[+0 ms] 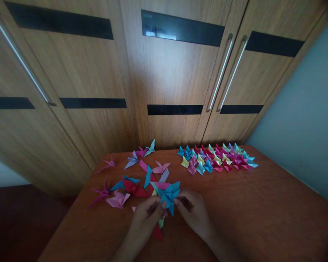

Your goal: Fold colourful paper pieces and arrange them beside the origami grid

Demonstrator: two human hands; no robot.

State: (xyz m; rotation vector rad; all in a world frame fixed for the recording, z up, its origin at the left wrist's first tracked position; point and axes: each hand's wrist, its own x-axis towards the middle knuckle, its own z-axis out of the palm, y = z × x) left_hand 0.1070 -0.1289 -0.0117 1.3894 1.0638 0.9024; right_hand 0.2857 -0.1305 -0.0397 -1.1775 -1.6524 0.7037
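Note:
Between both hands is a blue origami piece [168, 196] of folded paper with several pointed flaps, raised just above the table. My left hand [149, 213] pinches its lower left side between thumb and fingers. On the other side, my right hand [192, 209] grips the right edge with thumb and forefinger. Behind and below it lie more folded papers, partly hidden by my hands, among them a red paper piece [157, 233] under my left hand. To the left are a light pink origami crane [118, 199], a red crane [133, 187] and a magenta crane [101, 193].
Rows of small folded paper pieces [217, 159] in many colours stand at the back right of the wooden table [248, 218]. Other cranes, such as a lavender crane [132, 160], lie at the back left. A wooden wardrobe [175, 80] with metal handles rises behind.

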